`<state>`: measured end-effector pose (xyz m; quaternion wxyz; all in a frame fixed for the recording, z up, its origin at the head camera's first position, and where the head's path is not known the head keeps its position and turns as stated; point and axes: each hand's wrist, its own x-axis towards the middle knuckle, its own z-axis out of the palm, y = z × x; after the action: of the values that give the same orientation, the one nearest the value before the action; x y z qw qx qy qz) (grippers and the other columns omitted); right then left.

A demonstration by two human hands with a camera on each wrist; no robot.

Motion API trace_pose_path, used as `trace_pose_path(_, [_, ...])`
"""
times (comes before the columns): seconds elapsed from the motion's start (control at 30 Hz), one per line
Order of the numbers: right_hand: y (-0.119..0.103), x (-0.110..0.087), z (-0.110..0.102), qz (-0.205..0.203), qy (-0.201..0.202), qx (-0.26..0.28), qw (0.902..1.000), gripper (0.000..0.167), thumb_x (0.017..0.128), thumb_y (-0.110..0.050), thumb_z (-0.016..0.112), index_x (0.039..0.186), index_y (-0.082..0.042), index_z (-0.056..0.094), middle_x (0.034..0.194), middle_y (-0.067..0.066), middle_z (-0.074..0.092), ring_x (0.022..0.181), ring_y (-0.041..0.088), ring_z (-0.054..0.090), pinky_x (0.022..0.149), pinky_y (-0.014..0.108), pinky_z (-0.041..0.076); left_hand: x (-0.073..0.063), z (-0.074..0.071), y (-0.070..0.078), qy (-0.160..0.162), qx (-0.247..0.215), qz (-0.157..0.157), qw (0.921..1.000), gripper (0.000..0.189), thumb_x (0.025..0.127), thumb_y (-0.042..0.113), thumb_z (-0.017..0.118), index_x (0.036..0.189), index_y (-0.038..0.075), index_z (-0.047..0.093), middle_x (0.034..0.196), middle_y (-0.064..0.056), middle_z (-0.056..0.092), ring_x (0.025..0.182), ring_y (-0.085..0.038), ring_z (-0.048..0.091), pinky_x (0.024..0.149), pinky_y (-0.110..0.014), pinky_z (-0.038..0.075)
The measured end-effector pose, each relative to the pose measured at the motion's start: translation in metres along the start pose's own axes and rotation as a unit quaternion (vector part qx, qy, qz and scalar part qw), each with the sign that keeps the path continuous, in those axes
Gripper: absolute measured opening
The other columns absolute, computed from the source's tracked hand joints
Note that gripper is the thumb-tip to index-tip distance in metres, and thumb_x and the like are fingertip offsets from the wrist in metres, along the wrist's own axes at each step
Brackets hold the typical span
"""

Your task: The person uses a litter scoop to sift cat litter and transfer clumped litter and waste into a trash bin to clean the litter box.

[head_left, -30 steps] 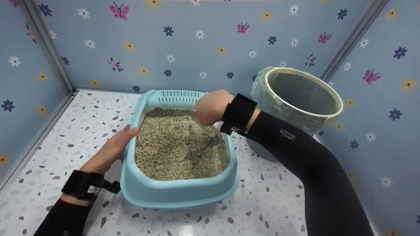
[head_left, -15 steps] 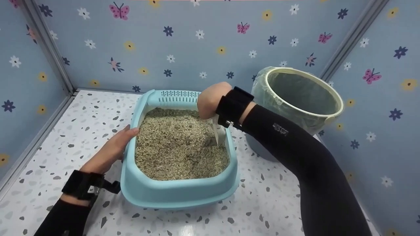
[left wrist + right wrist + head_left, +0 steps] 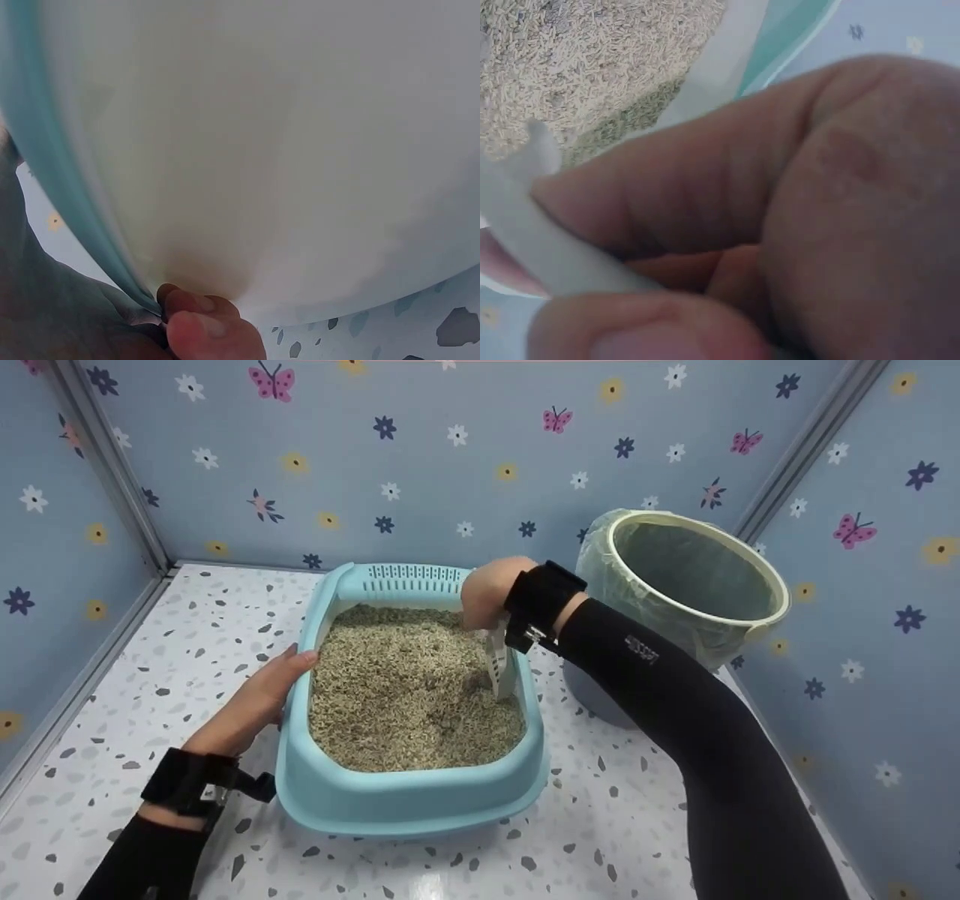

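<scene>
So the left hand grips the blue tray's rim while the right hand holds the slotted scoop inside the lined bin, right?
Not quite: the head view shows the slotted scoop inside the blue tray, not the lined bin. The right hand holds it and the left hand grips the tray's rim.

Mostly soft blue around you.
Your tray (image 3: 405, 802) is light blue, the litter (image 3: 390, 682) tan with darker mottling, your scoop (image 3: 500, 667) white. Your sleeves (image 3: 727, 750) are black, the right with pale lettering (image 3: 641, 649). Grey-blue bin (image 3: 589, 701), greenish liner (image 3: 596, 559), cream rim (image 3: 784, 600). White bench (image 3: 585, 810), grey-flecked; blue walls (image 3: 450, 480) with white, navy and yellow flowers (image 3: 384, 427), pink butterflies (image 3: 271, 382).
</scene>
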<state>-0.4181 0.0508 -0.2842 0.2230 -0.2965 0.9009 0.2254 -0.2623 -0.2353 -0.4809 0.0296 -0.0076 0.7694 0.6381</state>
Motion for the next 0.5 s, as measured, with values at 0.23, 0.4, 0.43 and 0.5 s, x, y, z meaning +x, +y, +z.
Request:
trace_pose_path(0.23, [0.024,0.015,0.010,-0.041,-0.027,0.119,0.9916,0.023,0.078,0.001,0.050,0.069,-0.019,0.044,0.061,-0.006,0.041,0.052,0.009,0.033,0.049,0.025,0.028,0.000,0.001,0.000,0.001,-0.004,0.003,1.0000,0.087,0.114,0.062,0.046,0.180,0.015,0.015,0.132,-0.033,0.060,0.104,-0.041,0.071,0.073,-0.048,0.065])
trace_pose_path(0.4, [0.026,0.019,0.021,-0.059,-0.039,0.181,0.9808,0.036,0.089,-0.004,0.063,0.065,-0.021,0.042,0.061,-0.007,0.036,0.053,0.010,0.029,0.051,0.027,0.029,0.000,0.001,0.000,0.005,0.008,0.001,1.0000,0.088,0.113,0.063,0.045,0.181,0.015,0.016,0.120,-0.028,0.059,0.096,-0.037,0.068,0.067,-0.044,0.063])
trace_pose_path(0.43, [0.026,0.019,0.023,-0.061,-0.044,0.191,0.9786,0.042,0.092,-0.006,0.067,0.064,-0.021,0.041,0.061,-0.007,0.034,0.053,0.010,0.028,0.052,0.028,0.029,0.000,0.001,0.000,0.005,0.009,0.000,0.9999,0.088,0.113,0.064,0.045,0.180,0.015,0.017,0.117,-0.027,0.058,0.094,-0.036,0.067,0.065,-0.043,0.062])
trace_pose_path(0.5, [0.027,0.020,0.027,-0.065,-0.051,0.202,0.9758,0.051,0.096,-0.013,0.077,0.063,-0.022,0.039,0.061,-0.007,0.032,0.053,0.010,0.027,0.051,0.028,0.031,0.001,0.002,0.000,0.006,0.010,-0.001,0.9999,0.089,0.113,0.064,0.045,0.180,0.014,0.017,0.114,-0.025,0.059,0.092,-0.035,0.068,0.064,-0.043,0.061])
